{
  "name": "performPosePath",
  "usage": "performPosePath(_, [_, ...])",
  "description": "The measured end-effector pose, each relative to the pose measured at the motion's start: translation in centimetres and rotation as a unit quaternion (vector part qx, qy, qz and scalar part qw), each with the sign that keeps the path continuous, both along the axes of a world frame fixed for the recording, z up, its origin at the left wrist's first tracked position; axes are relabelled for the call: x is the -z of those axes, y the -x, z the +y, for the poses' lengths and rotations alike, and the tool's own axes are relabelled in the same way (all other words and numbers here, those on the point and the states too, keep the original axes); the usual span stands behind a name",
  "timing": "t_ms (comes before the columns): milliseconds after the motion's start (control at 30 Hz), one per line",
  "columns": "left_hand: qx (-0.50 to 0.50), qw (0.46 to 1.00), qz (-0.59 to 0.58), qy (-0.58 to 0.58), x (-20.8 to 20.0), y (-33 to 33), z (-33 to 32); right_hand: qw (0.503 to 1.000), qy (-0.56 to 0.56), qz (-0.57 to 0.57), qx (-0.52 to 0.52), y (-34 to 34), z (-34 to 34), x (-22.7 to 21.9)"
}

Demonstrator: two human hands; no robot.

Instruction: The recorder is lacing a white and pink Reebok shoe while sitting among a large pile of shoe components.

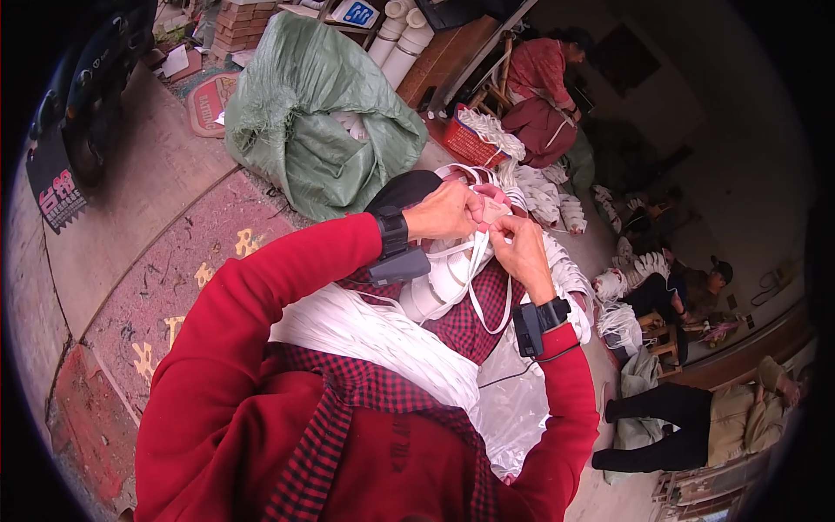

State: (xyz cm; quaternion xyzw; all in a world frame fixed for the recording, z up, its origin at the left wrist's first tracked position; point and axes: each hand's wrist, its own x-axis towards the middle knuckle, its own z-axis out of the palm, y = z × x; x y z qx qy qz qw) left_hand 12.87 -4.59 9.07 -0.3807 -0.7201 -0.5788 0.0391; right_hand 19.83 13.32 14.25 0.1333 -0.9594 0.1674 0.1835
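My left hand (445,210) and my right hand (524,250) meet above my lap, fingertips close together. Both are pinched on a flat white strap (476,277), whose loose ends hang down in loops. More white loops rise just behind the fingers. Below the hands lies a thick white roll or tube (435,287); its exact kind I cannot make out. A dense bundle of white cords (378,346) rests across my lap over a red-and-black checked apron (370,387). Clear plastic (513,409) spreads beside my right forearm.
A large green woven sack (326,83) stands open ahead of me. Beyond the hands are a red basket (465,142) and coils of white cord (539,193). Several people sit or stand on the right, one in a beige jacket (739,426). A paw-print mat (178,287) lies left.
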Motion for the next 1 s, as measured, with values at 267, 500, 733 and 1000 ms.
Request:
performPosePath(267, [0.024, 1.000, -0.016, -0.008, -0.3, 0.2, 0.4, 0.980, 0.129, -0.125, 0.089, 0.9, 1.5, 0.5])
performPosePath(500, [-0.004, 1.000, 0.006, 0.023, 0.0, 0.6, 0.7, 0.999, 0.006, -0.016, 0.041, -0.2, -0.3, -0.5])
performPosePath(733, [-0.007, 0.999, -0.038, 0.000, -0.1, 0.5, 0.7, 0.984, 0.173, -0.023, -0.027, 0.2, 1.1, 1.1])
performPosePath(1000, [-0.009, 0.999, -0.047, -0.015, 0.0, 0.1, 0.5, 0.998, -0.053, -0.035, 0.031, 0.1, -0.6, -1.6])
